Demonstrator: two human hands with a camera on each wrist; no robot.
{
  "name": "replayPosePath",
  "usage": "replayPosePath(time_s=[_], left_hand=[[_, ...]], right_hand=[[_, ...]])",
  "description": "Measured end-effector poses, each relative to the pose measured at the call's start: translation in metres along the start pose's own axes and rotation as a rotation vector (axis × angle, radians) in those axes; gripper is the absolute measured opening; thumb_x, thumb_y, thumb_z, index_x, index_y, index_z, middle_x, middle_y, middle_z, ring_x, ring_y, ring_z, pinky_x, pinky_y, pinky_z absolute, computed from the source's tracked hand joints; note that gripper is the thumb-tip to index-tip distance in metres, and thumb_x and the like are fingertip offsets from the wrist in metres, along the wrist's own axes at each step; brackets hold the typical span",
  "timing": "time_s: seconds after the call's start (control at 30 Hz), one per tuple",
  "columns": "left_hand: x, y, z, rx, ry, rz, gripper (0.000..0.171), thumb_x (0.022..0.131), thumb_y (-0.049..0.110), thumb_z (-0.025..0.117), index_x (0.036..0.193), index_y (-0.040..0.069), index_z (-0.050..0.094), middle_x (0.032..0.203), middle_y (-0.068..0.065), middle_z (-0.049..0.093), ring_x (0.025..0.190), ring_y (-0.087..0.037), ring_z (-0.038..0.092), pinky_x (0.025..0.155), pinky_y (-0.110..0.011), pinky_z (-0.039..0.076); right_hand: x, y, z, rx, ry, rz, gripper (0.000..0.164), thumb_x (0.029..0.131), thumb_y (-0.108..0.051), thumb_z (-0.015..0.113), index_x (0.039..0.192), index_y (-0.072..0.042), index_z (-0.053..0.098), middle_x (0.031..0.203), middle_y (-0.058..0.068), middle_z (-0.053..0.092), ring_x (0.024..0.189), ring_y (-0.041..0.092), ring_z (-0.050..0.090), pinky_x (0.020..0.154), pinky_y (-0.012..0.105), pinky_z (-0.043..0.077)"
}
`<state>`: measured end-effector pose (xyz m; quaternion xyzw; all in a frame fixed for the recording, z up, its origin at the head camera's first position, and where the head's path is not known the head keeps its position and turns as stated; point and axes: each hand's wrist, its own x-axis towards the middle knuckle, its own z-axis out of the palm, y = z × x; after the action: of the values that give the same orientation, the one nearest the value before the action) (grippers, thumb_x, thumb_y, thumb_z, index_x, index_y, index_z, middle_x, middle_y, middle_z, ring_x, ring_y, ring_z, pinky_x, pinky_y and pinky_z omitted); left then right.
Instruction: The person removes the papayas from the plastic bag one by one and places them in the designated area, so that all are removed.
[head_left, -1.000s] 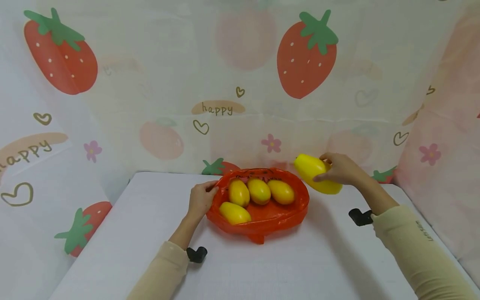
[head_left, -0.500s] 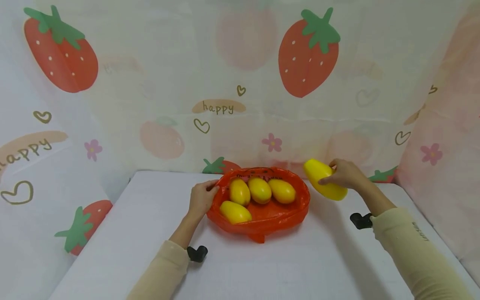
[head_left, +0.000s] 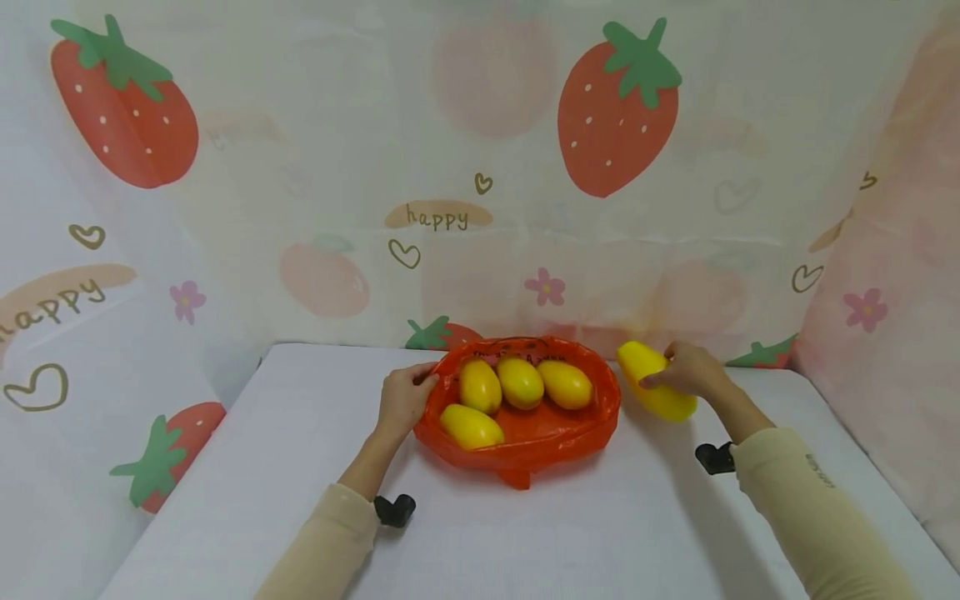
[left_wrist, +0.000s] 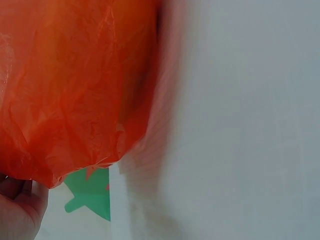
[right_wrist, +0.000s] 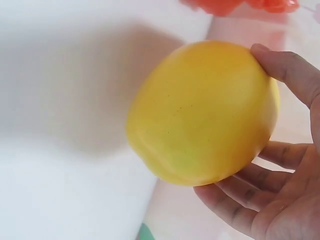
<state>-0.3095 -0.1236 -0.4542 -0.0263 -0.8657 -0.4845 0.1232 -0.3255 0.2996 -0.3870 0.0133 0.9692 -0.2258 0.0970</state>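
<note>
A red plastic bag (head_left: 525, 454) sits on the white table with its mouth spread wide. Several yellow mangoes (head_left: 567, 385) lie inside it. My left hand (head_left: 403, 402) pinches the bag's left rim; in the left wrist view the thumb and part of the left hand (left_wrist: 22, 212) show at the edge of the red plastic (left_wrist: 65, 100). To the right of the bag, my right hand (head_left: 693, 369) grips a larger yellow papaya (head_left: 648, 379), thumb on one side and fingers on the other. The right wrist view shows the papaya (right_wrist: 200, 115) close up, apart from the bag.
The white table (head_left: 570, 542) ends at a backdrop (head_left: 337, 167) printed with strawberries, which also rises on both sides. Black wrist mounts (head_left: 395, 509) stick out from both sleeves. A shadow of the right arm falls across the table's right half.
My right hand has moved right and lower with the papaya, away from the bag and nearer the table. The left hand and the bag have stayed in place.
</note>
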Motion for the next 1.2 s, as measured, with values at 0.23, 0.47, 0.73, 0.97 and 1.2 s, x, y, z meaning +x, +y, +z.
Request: replayPosePath(time_s=[0.23, 0.47, 0.73, 0.97, 1.2], left_hand=[[-0.001, 0.001, -0.001, -0.008, -0.01, -0.018, 0.029, 0.095, 0.012, 0.061, 0.122, 0.0, 0.067, 0.116, -0.018, 0.07, 0.105, -0.032, 0.067, 0.093, -0.042, 0.056], [-0.001, 0.002, 0.0, 0.001, -0.015, -0.028, 0.03, 0.096, 0.013, 0.06, 0.123, 0.001, 0.067, 0.116, -0.017, 0.07, 0.105, -0.03, 0.067, 0.092, -0.041, 0.056], [-0.002, 0.001, -0.001, -0.009, -0.012, -0.019, 0.03, 0.096, 0.012, 0.06, 0.123, 0.0, 0.066, 0.117, -0.017, 0.07, 0.105, -0.031, 0.067, 0.092, -0.041, 0.056], [-0.002, 0.003, -0.001, -0.003, -0.005, -0.017, 0.029, 0.095, 0.011, 0.061, 0.122, 0.0, 0.067, 0.116, -0.017, 0.07, 0.105, -0.031, 0.067, 0.092, -0.041, 0.056], [-0.002, 0.003, 0.0, 0.006, 0.002, -0.001, 0.029, 0.095, 0.01, 0.062, 0.121, -0.001, 0.067, 0.115, -0.018, 0.071, 0.104, -0.032, 0.067, 0.091, -0.042, 0.057]], right_hand=[[-0.001, 0.001, 0.007, 0.01, -0.016, 0.031, 0.07, 0.079, -0.037, 0.078, 0.121, 0.01, 0.049, 0.111, 0.026, 0.058, 0.094, 0.034, 0.056, 0.09, 0.047, 0.055], [0.0, 0.006, 0.01, -0.006, -0.013, 0.046, 0.069, 0.079, -0.038, 0.076, 0.118, 0.012, 0.05, 0.107, 0.025, 0.059, 0.091, 0.033, 0.055, 0.088, 0.045, 0.054], [0.001, 0.008, 0.013, 0.001, -0.013, 0.083, 0.067, 0.08, -0.04, 0.075, 0.116, 0.011, 0.05, 0.103, 0.024, 0.058, 0.089, 0.032, 0.054, 0.083, 0.041, 0.053], [0.0, 0.008, 0.013, -0.053, -0.035, 0.097, 0.078, 0.084, -0.048, 0.069, 0.124, 0.016, 0.045, 0.109, 0.029, 0.057, 0.091, 0.035, 0.054, 0.086, 0.046, 0.053], [-0.002, 0.005, 0.013, -0.057, -0.048, 0.106, 0.082, 0.087, -0.051, 0.065, 0.127, 0.016, 0.042, 0.112, 0.03, 0.056, 0.093, 0.036, 0.054, 0.089, 0.048, 0.053]])
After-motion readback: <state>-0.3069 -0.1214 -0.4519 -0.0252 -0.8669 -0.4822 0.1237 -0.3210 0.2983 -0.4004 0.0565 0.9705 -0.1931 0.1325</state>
